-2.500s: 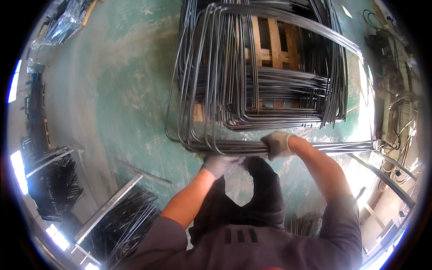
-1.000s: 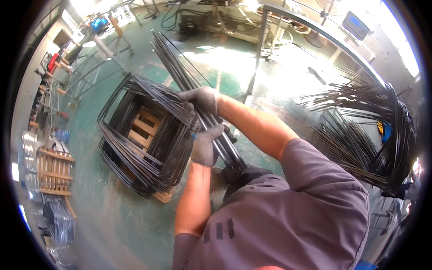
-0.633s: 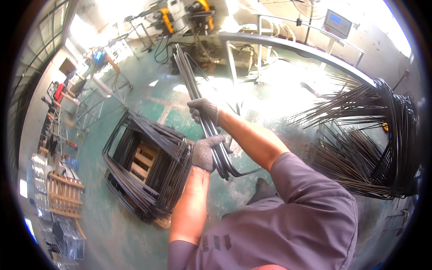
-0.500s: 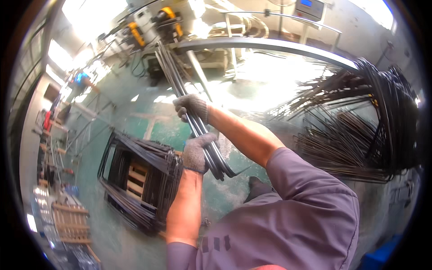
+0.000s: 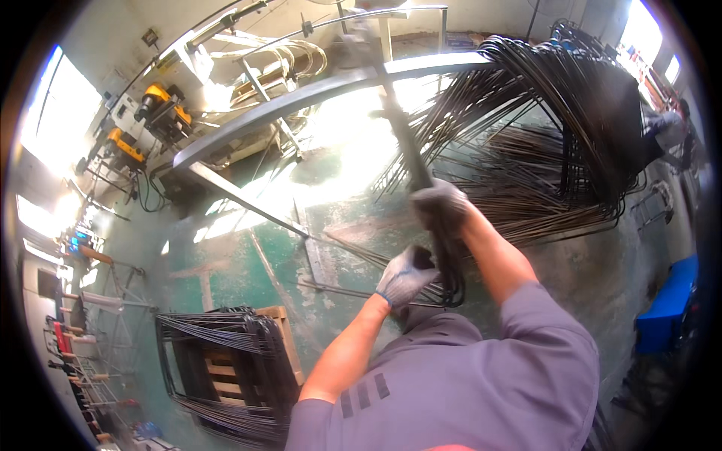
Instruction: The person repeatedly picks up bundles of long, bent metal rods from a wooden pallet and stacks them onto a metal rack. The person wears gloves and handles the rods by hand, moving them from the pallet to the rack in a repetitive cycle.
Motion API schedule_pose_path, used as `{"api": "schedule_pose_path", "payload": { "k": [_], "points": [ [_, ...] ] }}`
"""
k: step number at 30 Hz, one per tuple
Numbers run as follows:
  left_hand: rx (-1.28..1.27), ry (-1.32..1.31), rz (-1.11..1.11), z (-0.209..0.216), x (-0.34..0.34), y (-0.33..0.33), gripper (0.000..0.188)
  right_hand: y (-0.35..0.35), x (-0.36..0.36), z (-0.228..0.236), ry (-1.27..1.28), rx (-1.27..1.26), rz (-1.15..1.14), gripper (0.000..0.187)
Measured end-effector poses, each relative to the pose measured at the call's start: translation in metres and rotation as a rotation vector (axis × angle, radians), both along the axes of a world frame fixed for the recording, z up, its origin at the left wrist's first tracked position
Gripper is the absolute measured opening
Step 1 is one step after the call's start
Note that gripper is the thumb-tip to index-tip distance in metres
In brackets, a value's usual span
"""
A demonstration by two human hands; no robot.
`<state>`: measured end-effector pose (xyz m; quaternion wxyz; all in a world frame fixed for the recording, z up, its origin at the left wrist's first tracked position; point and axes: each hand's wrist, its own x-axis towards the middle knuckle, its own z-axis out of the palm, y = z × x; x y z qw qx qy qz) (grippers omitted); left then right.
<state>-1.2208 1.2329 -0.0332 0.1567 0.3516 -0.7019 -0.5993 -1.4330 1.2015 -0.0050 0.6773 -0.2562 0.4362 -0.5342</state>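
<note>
Gripping the bundle of dark bent rods, the gloved right hand is closed firmly round it, and from my remote seat I see the upper length, blurred, rising across the grey rail! Lower down, the gloved left hand is half curled, right beside the bundle's bent lower end; whether it has hold of any rod, I can't tell from here. Off to the right, I've got a thick mass of dark rods hanging at the rail's end, and lower left, stacked rod frames on a wooden pallet.
</note>
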Motion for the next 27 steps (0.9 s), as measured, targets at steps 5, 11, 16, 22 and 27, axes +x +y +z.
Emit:
{"api": "schedule_pose_path", "payload": {
  "k": [5, 11, 16, 22, 27],
  "points": [
    [0.06, -0.251, 0.343, -0.087, 0.101, 0.029, 0.031, 0.109, -0.165, -0.059, 0.323, 0.329, -0.365, 0.021],
    [0.147, -0.661, 1.16, -0.191, 0.283, 0.138, 0.023, 0.111, -0.197, 0.012, 2.048, 1.113, -0.786, 0.066],
    [0.228, -0.48, 1.515, -0.225, 0.318, 0.219, 0.018, 0.065, -0.096, -0.076, 1.796, 0.45, -0.472, 0.036],
    [0.368, -0.357, 1.277, -0.25, 0.277, 0.259, 0.019, 0.006, 0.153, -0.186, 1.405, -0.016, 0.215, 0.035],
    [0.344, -0.207, 1.373, -0.233, 0.356, 0.267, 0.028, -0.027, 0.33, -0.157, 1.498, -0.306, 0.609, 0.049]
  ]
}}
